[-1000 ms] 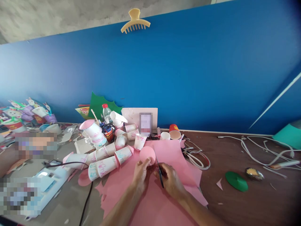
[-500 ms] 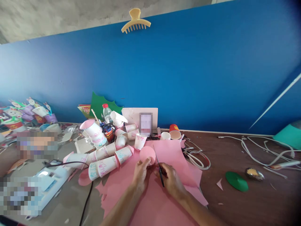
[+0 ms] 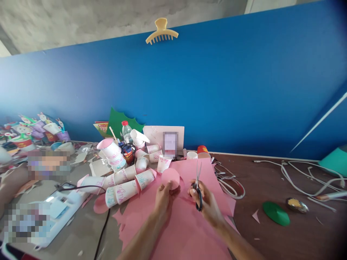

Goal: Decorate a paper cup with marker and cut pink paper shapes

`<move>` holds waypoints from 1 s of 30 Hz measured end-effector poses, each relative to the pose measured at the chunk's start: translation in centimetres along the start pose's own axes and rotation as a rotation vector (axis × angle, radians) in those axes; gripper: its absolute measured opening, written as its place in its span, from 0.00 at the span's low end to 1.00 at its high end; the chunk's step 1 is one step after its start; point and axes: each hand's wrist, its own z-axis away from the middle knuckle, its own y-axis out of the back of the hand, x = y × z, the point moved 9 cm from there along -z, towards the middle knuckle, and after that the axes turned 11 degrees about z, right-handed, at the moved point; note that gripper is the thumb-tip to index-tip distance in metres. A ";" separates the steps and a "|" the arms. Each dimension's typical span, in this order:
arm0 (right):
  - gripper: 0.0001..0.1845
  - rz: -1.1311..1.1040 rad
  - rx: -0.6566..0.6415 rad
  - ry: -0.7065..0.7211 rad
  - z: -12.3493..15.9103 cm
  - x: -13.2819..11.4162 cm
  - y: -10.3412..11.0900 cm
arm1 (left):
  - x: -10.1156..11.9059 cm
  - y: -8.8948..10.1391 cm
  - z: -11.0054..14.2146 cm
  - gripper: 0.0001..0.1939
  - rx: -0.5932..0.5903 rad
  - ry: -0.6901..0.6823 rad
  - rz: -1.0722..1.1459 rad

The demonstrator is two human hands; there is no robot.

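Note:
My left hand (image 3: 164, 196) grips a paper cup whose pink round end (image 3: 170, 177) faces me. My right hand (image 3: 204, 199) is closed around the black handles of small scissors (image 3: 198, 182), blades pointing up and away, a little to the right of the cup. Both hands hover over a large pink paper sheet (image 3: 187, 231) spread on the table in front of me.
A pile of decorated paper cups (image 3: 123, 180) lies left of the sheet, with a bottle (image 3: 126, 131) behind. White cables (image 3: 303, 173) trail across the brown table at right, near a green paper cone (image 3: 275, 213). A white device with a black cord (image 3: 51, 213) sits at left.
My right hand has moved to the right, away from the cup, and the scissors have swung upright. The camera view has shifted slightly.

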 end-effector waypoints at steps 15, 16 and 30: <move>0.25 0.803 0.025 0.288 -0.8 -0.8 2.2 | 0.5 0.9 -1.0 0.12 0.101 0.034 0.048; 0.24 0.846 0.031 0.277 -1.0 -0.7 2.6 | 0.4 0.9 -1.0 0.11 0.103 0.040 0.045; 0.24 -0.306 -0.074 -0.294 0.6 2.7 9.7 | -1.6 -1.0 0.1 0.08 -0.080 0.243 0.118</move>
